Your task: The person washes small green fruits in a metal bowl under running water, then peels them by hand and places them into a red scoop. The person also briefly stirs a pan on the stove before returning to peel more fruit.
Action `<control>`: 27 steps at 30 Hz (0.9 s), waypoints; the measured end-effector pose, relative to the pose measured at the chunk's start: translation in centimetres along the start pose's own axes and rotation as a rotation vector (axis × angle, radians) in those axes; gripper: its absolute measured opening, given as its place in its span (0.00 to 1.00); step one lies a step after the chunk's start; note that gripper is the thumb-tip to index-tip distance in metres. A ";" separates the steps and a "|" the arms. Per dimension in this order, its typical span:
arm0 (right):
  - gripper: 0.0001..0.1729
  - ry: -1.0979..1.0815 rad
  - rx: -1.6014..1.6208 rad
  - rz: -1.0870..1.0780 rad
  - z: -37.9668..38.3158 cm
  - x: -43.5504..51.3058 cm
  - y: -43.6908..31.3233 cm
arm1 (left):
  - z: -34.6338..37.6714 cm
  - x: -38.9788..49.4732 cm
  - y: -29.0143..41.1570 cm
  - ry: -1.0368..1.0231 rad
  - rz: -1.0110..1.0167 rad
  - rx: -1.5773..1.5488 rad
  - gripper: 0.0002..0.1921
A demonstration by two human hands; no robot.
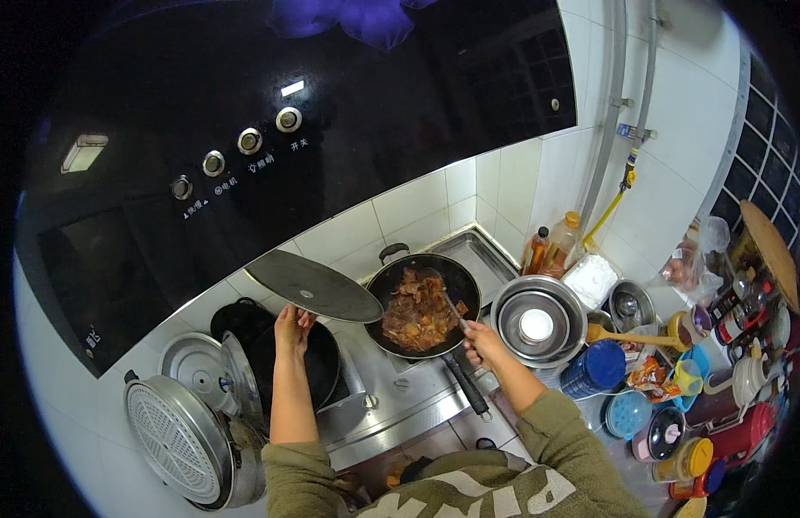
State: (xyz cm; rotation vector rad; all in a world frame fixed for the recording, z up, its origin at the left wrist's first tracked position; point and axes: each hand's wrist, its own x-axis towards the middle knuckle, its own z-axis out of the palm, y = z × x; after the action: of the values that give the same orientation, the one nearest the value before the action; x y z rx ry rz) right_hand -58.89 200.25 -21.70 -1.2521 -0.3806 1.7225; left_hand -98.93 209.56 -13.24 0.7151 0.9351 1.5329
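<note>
My left hand (294,330) grips a dark round pan lid (315,285), raised and tilted at the left side of a black frying pan (381,337). The pan sits on the steel gas stove (400,395) and holds browned meat pieces (414,311) in sauce. My right hand (483,343) is closed around the handle of a metal spatula or spoon (453,303); its head lies among the food at the pan's upper right. The pan's black handle (466,385) points toward me, below my right hand.
Left of the pan are a large black wok (325,362) and a steamer pot with a perforated tray (173,440). Nested steel bowls (571,349), oil bottles (563,243), a wooden spoon (626,337) and jars crowd the right. A black range hood (400,129) spans overhead.
</note>
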 end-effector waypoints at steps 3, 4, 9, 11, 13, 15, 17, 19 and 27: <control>0.29 -0.141 0.029 0.150 0.2 -0.2 -0.8 | 0.3 0.6 0.2 -0.020 -0.031 -0.009 0.11; 0.29 -0.179 0.020 0.190 -0.3 -0.4 -0.9 | 1.0 0.4 0.0 0.024 -0.036 -0.001 0.11; 0.26 -0.246 -0.821 -0.333 -4.1 -6.3 -1.5 | 2.4 -0.2 0.5 0.078 -0.048 0.055 0.12; 0.25 -0.253 -1.096 -0.733 -5.1 -8.8 -1.9 | 1.2 0.4 0.6 -0.023 -0.062 0.026 0.13; 0.25 -0.240 -1.041 -0.545 -3.4 -13.6 -4.0 | 0.0 0.5 1.0 -0.069 -0.054 0.004 0.13; 0.25 -0.233 -0.983 -0.414 -4.6 -15.1 -4.8 | 3.0 -0.2 0.8 0.031 -0.080 0.045 0.13; 0.25 -0.291 -0.905 -0.341 -6.9 -14.2 -3.5 | 3.7 -0.2 0.5 0.044 -0.096 0.047 0.13; 0.26 -0.241 -1.145 -0.542 -6.5 -12.5 -1.9 | 3.1 1.1 0.2 -0.041 -0.097 -0.002 0.13; 0.28 0.139 -1.234 -0.695 -2.9 -5.9 2.1 | 2.1 0.8 -0.1 -0.041 -0.107 -0.053 0.12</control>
State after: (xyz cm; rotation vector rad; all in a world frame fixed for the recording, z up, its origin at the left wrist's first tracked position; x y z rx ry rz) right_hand -57.21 193.63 -21.05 -1.7206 -1.7208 0.6954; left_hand -97.20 210.72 -12.30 0.6466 0.8844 1.4389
